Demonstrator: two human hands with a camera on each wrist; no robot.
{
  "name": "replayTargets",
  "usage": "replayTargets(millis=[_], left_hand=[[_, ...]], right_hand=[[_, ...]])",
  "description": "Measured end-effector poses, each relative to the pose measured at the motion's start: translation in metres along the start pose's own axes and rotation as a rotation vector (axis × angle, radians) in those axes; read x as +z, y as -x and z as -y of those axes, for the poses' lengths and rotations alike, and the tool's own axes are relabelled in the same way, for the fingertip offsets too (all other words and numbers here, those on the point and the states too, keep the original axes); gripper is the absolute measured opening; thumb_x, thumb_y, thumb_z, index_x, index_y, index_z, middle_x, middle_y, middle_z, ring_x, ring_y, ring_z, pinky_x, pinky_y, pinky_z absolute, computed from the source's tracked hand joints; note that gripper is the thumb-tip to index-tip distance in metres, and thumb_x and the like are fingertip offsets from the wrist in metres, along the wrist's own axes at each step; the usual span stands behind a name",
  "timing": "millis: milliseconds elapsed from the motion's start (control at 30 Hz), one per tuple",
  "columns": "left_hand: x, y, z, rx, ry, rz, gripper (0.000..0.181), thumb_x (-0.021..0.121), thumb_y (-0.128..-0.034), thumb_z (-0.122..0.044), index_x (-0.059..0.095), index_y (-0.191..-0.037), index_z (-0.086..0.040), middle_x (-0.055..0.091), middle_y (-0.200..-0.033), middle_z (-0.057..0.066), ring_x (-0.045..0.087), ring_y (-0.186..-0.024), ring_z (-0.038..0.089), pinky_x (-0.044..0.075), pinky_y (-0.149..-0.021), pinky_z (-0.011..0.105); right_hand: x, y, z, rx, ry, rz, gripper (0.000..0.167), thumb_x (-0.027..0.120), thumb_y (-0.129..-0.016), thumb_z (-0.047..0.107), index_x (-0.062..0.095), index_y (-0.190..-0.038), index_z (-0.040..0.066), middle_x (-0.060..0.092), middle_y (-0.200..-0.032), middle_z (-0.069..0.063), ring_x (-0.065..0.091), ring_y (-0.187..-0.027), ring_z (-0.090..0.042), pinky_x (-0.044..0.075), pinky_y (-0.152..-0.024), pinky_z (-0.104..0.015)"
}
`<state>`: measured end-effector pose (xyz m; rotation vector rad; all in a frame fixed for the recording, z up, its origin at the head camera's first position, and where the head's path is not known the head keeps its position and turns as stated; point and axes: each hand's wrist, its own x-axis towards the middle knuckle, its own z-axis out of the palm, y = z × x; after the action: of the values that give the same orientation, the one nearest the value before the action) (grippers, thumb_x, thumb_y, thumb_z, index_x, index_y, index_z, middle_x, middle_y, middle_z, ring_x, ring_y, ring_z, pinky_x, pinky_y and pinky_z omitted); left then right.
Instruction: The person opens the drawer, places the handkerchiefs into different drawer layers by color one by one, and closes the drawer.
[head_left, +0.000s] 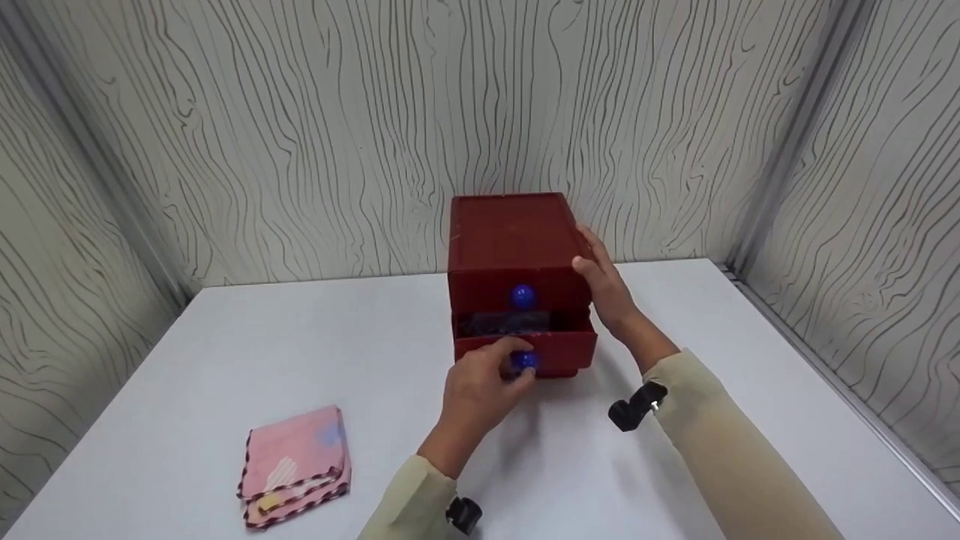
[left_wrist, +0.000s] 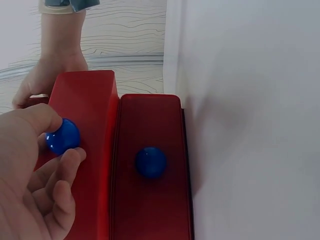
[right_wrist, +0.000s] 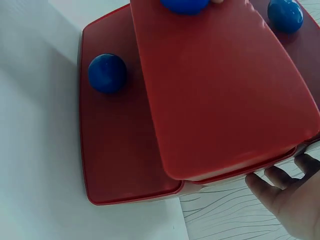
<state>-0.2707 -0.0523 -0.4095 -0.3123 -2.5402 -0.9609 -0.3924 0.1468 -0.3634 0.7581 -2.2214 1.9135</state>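
A dark red drawer cabinet with round blue knobs stands on the white table. Its middle drawer is pulled partway out. The thumb and fingers of my left hand pinch that drawer's blue knob. Against the cabinet's right side rests my right hand, thumb near the top front corner and fingers extended along the wall. Above and below, the top drawer and bottom drawer sit pushed in. Inside the middle drawer something greyish shows, too dark to identify.
A folded pink cloth with a dark striped edge lies on the table at the front left. Pale wood-grain panels enclose the table at the back and both sides.
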Motion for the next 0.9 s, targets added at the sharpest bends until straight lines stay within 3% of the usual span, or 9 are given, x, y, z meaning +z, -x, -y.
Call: replayTargets(millis=[200, 433, 900], left_hand=[[0.005, -0.005, 0.003, -0.007, -0.01, -0.022, 0.024, 0.069, -0.0861, -0.033, 0.065, -0.109, -0.03, 0.072, -0.096, -0.009, 0.06, -0.079, 0.006, 0.055, -0.078, 0.024], [0.011, -0.009, 0.003, -0.026, -0.006, -0.05, 0.023, 0.066, -0.0883, -0.032, 0.064, -0.111, -0.029, 0.071, -0.103, -0.008, 0.064, -0.088, 0.006, 0.055, -0.082, 0.027], [0.017, -0.018, 0.007, -0.13, 0.035, -0.079, 0.024, 0.065, -0.0906, -0.033, 0.063, -0.115, -0.032, 0.07, -0.104, -0.009, 0.062, -0.09, 0.008, 0.054, -0.085, 0.031]], right_hand=[[0.002, 0.002, 0.008, 0.029, 0.016, 0.0, 0.065, 0.034, -0.095, 0.033, 0.011, -0.155, 0.024, 0.016, -0.161, -0.004, 0.018, -0.147, -0.026, 0.014, -0.117, -0.055], [0.008, 0.012, 0.032, 0.023, 0.012, 0.022, 0.067, 0.032, -0.095, 0.029, 0.008, -0.156, 0.016, 0.02, -0.159, -0.011, 0.021, -0.146, -0.03, 0.014, -0.117, -0.056], [0.013, 0.01, 0.031, -0.009, -0.01, 0.026, 0.065, 0.033, -0.095, 0.027, 0.01, -0.155, 0.015, 0.023, -0.158, -0.012, 0.026, -0.143, -0.029, 0.018, -0.115, -0.055]])
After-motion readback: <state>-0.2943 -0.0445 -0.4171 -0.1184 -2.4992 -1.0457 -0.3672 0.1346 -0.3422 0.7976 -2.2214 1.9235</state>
